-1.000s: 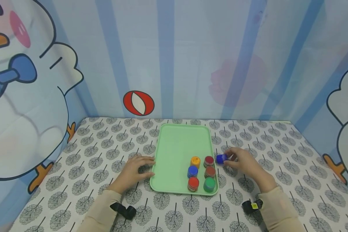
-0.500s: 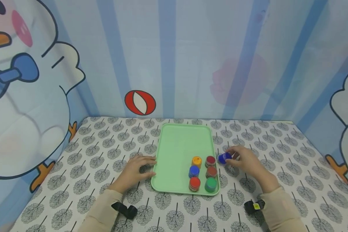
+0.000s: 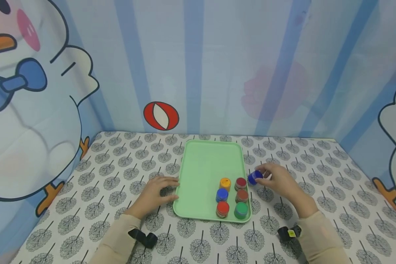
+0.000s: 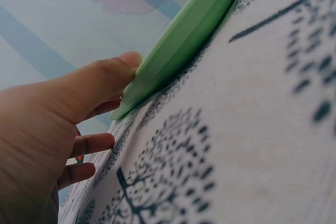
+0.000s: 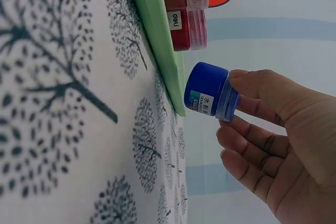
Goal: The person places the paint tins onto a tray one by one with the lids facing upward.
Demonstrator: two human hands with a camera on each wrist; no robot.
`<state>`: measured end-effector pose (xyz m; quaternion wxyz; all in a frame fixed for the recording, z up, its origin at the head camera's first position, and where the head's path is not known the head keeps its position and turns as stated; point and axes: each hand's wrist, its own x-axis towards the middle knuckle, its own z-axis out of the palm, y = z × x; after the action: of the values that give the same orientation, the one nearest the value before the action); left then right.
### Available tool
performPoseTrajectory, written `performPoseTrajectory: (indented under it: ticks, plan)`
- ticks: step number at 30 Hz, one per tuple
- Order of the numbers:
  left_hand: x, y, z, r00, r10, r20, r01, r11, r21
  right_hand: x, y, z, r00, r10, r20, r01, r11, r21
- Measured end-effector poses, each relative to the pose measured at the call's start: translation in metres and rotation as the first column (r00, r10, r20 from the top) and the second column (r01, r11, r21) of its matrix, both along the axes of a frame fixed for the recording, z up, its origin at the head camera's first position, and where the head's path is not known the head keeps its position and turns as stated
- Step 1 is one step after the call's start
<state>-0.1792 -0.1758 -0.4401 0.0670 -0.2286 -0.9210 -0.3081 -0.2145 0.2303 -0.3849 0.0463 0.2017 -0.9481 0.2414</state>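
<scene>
My right hand (image 3: 278, 179) pinches a dark blue paint jar (image 5: 207, 90) by its clear lid end, just off the right side of the light green tray (image 3: 204, 161). The jar is tilted and held above the cloth. At the tray's left edge my left hand (image 3: 156, 194) has its thumb and fingertips against the rim, fingers relaxed. On the tray's near right part stand an orange jar (image 3: 225, 184), a blue jar (image 3: 222, 195), a red jar (image 3: 222, 209), a dark red jar (image 3: 240, 183), a brownish red jar (image 3: 242, 196) and a green jar (image 3: 241, 210).
A white cloth (image 3: 118, 220) printed with dark trees covers the table under the tray. Behind it hangs a blue striped backdrop (image 3: 217, 73) with cartoon ducks. Both wrists wear black camera straps (image 3: 142, 237).
My right hand has tilted the dark blue jar and lifted it slightly beside the tray. The left hand stays at the tray's edge. The whole head view shifts slightly.
</scene>
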Motion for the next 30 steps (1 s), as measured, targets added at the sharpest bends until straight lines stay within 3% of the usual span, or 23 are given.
performPoseTrajectory:
  ticks: [14,30]
  plan:
    - [-0.001,0.000,-0.002,1.000,0.002,-0.006,-0.002,1.000,0.002,-0.008,-0.014,0.012,0.999,0.040,-0.013,-0.040,0.998,0.042]
    - [0.000,0.000,-0.001,1.000,0.000,0.000,0.000,1.000,0.009,-0.019,-0.030,0.015,0.997,0.075,-0.014,-0.074,0.994,0.081]
